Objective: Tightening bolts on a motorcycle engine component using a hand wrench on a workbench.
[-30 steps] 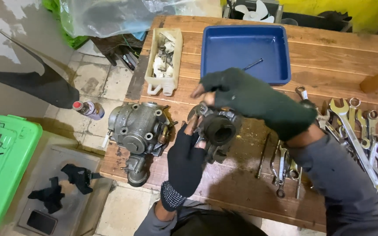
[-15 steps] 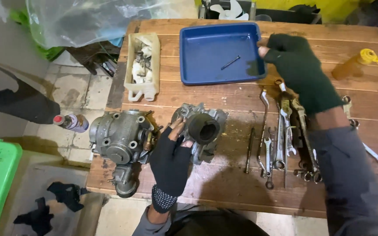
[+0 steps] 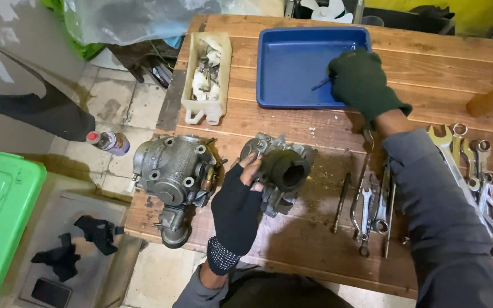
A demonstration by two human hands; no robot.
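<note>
The left hand (image 3: 236, 208), in a fingerless glove, is clamped on the grey carburettor body (image 3: 278, 171) at the middle of the wooden counter (image 3: 315, 239), steadying it bore-up. At one o'clock from it, the gloved right hand (image 3: 362, 82) reaches into the blue tray (image 3: 292, 63), fingers closed on a thin dark pin (image 3: 322, 84). A second grey casting (image 3: 172, 171) sits at nine o'clock, spanners (image 3: 372, 199) at three.

matt cast-metal carburetor (image 3: 281, 174); glossy blue plastic tray (image 3: 292, 74); rough wooden table (image 3: 429, 74)
</note>
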